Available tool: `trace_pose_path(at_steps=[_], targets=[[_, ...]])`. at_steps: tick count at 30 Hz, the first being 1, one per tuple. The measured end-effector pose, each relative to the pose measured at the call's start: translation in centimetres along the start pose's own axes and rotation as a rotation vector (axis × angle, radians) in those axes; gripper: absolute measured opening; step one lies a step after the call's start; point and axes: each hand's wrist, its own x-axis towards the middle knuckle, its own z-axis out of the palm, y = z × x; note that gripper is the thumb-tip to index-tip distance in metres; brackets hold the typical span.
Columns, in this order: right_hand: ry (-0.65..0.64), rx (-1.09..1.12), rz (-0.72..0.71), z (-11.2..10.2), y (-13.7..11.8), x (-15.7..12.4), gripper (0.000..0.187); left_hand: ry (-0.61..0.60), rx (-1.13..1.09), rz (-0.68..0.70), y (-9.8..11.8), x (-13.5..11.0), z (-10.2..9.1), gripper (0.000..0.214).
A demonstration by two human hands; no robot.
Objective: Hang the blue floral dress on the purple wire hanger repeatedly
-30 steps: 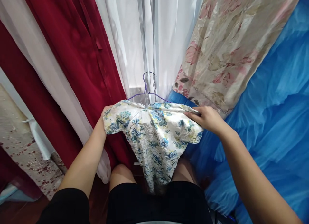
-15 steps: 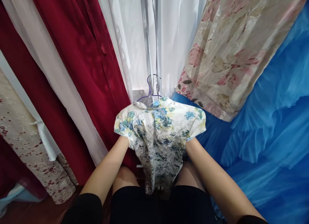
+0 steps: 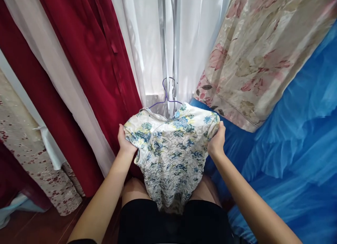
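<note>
A white dress with blue and yellow flowers hangs on a purple wire hanger in front of me. The hanger's hook sits by a metal rail. My left hand grips the dress's left short sleeve. My right hand grips its right sleeve. Both hands hold the shoulders spread apart. The skirt hangs down between my knees.
Other garments hang close around: a dark red dress and a white sheer one to the left, a cream rose-patterned dress and a blue tulle gown to the right. A red-speckled fabric hangs at far left over a wooden floor.
My hands came out from under the dress and took hold of its two sleeves. The dress's shoulders now sit flatter and more spread on the hanger.
</note>
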Motion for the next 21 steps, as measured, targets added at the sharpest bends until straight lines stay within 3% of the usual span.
trace_pose_path(at_steps=[3, 8, 12, 16, 21], targets=[[0.118, -0.057, -0.038, 0.1, -2.2, 0.8, 0.050, 0.030, -0.065, 0.138, 2.4, 0.1, 0.9, 0.070], [-0.002, -0.119, -0.106, 1.2, -6.7, 3.9, 0.052, 0.032, -0.041, 0.277, 5.1, 1.0, 1.1, 0.054], [-0.015, -0.042, -0.232, 2.4, -9.1, 3.0, 0.049, 0.134, -0.004, 0.245, 3.0, 1.7, -1.3, 0.038], [-0.084, -0.024, -0.329, 3.5, -10.5, 1.8, 0.043, 0.153, 0.082, 0.110, 0.0, 2.0, -2.9, 0.046], [-0.110, 0.041, -0.408, 4.4, -11.9, 2.7, 0.042, 0.124, 0.166, 0.195, -1.6, 2.6, -3.1, 0.049]])
